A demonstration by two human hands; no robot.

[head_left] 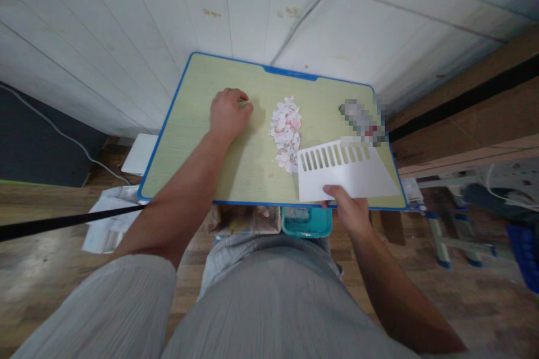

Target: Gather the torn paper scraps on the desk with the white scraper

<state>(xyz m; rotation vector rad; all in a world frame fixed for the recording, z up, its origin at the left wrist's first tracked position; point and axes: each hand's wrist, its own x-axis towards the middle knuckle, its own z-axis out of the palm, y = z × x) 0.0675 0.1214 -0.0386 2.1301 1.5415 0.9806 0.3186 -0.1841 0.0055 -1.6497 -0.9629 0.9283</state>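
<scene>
My right hand (351,210) grips the near edge of a white slotted sheet (337,179), thumb on top. A row of long rounded slots runs along its far side. The sheet's left edge touches or overlaps a heap of torn pinkish-white paper scraps (286,129) on the yellow-green board (252,174). To the left of the heap, my left hand (231,115) is over the board, apart from the scraps. Its fingers are loosely curled, with a gap between thumb and forefinger and nothing visible in it.
A blurred-out greyish object (360,118) lies at the board's right. Under the near edge are a teal bin (309,224) and a cardboard box (244,221). A white panelled wall (248,5) stands behind the board. Brown cardboard (463,112) rises at the right.
</scene>
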